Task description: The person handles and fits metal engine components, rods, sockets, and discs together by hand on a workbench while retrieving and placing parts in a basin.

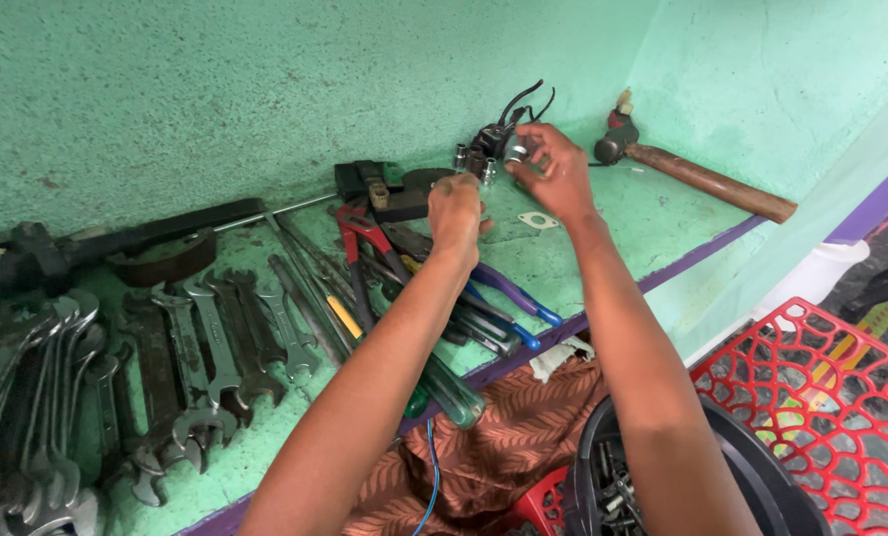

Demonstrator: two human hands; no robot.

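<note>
My right hand [553,174] reaches to the back of a green ledge [652,218] and pinches a small silver socket [516,151] between thumb and fingers. More small sockets [474,161] stand just left of it, next to a black part with wires [504,124]. My left hand [456,213] hovers lower, fingers curled downward over red-handled pliers [360,233]; whether it grips anything is hidden. A flat white gasket [537,219] lies under my right wrist.
Several spanners [206,347] lie in rows at left. Screwdrivers and blue-handled pliers [508,293] pile up by the ledge's front edge. A wooden-handled hammer [702,179] rests at back right. A red plastic crate [831,397], black tub [603,476] and brown cloth [504,437] sit below.
</note>
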